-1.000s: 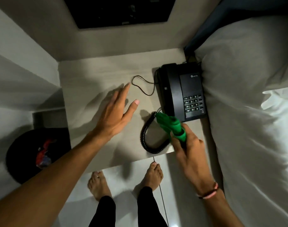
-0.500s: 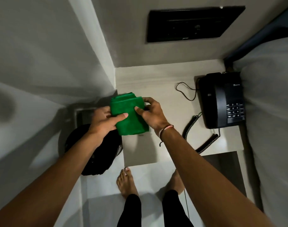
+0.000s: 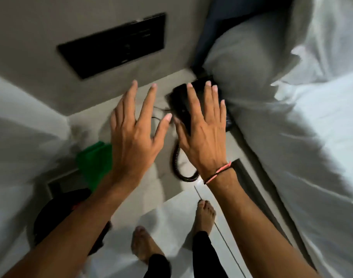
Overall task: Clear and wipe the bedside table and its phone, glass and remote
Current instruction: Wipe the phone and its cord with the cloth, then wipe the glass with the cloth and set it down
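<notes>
Over the phone (image 3: 183, 109), both hands spread empty.

Black plastic phone (image 3: 183, 109) with a ribbed coiled cord (image 3: 176, 157) — matt pale table top (image 3: 91, 125), soft green cloth (image 3: 95, 161), creased white bed linen (image 3: 302, 137).

I see both forearms bare, no sleeves. The left hand (image 3: 134, 135) carries no ring or band. The right hand (image 3: 204, 135) has a thin cord bracelet (image 3: 218, 172) at the wrist, black with a pink-red section. Fingernails are short with pale tips. Legs wear black trousers (image 3: 201, 247); both feet (image 3: 205, 214) are bare.
</notes>
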The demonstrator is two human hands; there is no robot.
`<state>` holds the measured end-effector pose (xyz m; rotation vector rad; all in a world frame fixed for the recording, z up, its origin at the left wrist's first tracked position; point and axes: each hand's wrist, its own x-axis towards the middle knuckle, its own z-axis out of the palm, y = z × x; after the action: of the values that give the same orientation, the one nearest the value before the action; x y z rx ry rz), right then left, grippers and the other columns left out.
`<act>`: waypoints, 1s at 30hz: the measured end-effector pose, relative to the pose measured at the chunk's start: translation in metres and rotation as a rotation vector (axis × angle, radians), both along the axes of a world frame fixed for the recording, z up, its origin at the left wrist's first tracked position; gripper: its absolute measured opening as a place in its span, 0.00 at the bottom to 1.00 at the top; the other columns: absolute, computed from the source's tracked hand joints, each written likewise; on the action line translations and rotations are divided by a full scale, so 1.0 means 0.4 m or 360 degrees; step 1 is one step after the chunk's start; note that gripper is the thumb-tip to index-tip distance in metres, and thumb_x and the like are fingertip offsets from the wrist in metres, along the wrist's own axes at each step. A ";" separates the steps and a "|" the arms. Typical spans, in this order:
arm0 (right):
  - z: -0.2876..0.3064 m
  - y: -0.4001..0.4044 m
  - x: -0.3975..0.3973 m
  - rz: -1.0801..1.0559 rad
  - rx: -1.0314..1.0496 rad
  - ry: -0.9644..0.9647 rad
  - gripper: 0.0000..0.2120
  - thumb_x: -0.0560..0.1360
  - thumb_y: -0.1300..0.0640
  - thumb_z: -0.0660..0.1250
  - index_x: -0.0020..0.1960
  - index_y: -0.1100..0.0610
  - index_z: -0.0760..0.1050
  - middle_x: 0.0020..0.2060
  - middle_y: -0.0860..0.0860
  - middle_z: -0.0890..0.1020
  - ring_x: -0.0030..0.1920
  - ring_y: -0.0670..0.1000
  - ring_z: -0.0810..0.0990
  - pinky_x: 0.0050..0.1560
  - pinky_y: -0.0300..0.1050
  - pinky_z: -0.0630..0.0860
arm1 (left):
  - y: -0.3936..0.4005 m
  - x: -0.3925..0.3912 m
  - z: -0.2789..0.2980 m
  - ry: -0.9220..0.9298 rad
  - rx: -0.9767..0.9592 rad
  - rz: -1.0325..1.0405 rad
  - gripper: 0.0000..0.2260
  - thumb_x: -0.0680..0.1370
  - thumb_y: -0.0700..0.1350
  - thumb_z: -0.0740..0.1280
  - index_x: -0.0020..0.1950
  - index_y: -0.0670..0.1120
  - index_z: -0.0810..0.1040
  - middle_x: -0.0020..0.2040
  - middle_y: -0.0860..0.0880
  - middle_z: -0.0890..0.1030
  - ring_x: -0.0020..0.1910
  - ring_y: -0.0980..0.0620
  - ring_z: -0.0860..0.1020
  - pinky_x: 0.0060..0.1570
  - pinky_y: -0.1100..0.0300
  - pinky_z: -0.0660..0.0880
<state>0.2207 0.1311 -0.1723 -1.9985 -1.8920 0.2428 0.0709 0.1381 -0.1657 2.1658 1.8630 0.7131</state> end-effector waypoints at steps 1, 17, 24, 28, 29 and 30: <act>0.019 0.002 0.049 -0.0061 0.0065 -0.0005 0.33 0.81 0.44 0.62 0.82 0.54 0.58 0.82 0.62 0.56 0.83 0.62 0.52 0.81 0.63 0.53 | 0.018 0.051 0.031 0.0031 0.0067 -0.0075 0.26 0.84 0.59 0.57 0.80 0.49 0.64 0.80 0.39 0.63 0.76 0.42 0.67 0.70 0.45 0.67; 0.221 -0.469 1.022 -0.1497 0.0484 -0.0115 0.30 0.82 0.48 0.61 0.81 0.56 0.59 0.81 0.64 0.56 0.82 0.62 0.53 0.80 0.61 0.56 | -0.172 1.171 0.210 -0.0024 0.0374 -0.1479 0.27 0.86 0.60 0.50 0.82 0.49 0.56 0.82 0.39 0.54 0.82 0.42 0.57 0.78 0.44 0.59; 0.127 -0.615 1.254 -0.1990 0.0247 0.0105 0.36 0.77 0.39 0.62 0.81 0.48 0.58 0.73 0.64 0.69 0.72 0.62 0.72 0.67 0.58 0.73 | -0.321 1.478 0.157 -0.0024 0.0362 -0.1815 0.28 0.85 0.61 0.50 0.82 0.49 0.56 0.82 0.38 0.56 0.81 0.41 0.59 0.77 0.42 0.61; 0.104 -0.617 1.262 -0.1960 0.0462 0.0338 0.36 0.75 0.47 0.67 0.80 0.51 0.59 0.60 0.56 0.79 0.56 0.57 0.80 0.57 0.56 0.77 | -0.330 1.469 0.122 -0.0014 0.0337 -0.1827 0.28 0.85 0.61 0.51 0.82 0.48 0.58 0.82 0.38 0.57 0.81 0.42 0.60 0.76 0.42 0.62; 0.101 -0.612 1.257 -0.1942 0.0516 0.0398 0.37 0.74 0.50 0.69 0.80 0.52 0.59 0.61 0.55 0.79 0.56 0.58 0.80 0.58 0.56 0.77 | -0.317 1.443 0.116 -0.0008 0.0327 -0.1805 0.28 0.85 0.61 0.51 0.82 0.48 0.58 0.82 0.38 0.57 0.81 0.42 0.60 0.76 0.42 0.62; 0.100 -0.607 1.249 -0.1928 0.0542 0.0449 0.37 0.73 0.52 0.69 0.79 0.54 0.60 0.62 0.54 0.79 0.56 0.58 0.80 0.61 0.55 0.77 | -0.304 1.415 0.112 -0.0005 0.0314 -0.1790 0.28 0.85 0.61 0.51 0.82 0.48 0.58 0.82 0.38 0.57 0.81 0.42 0.60 0.76 0.42 0.62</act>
<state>0.7204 -0.1117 -0.1324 -2.2922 -0.3174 -0.1283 0.6370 0.0167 -0.1208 2.7678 0.3392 0.6063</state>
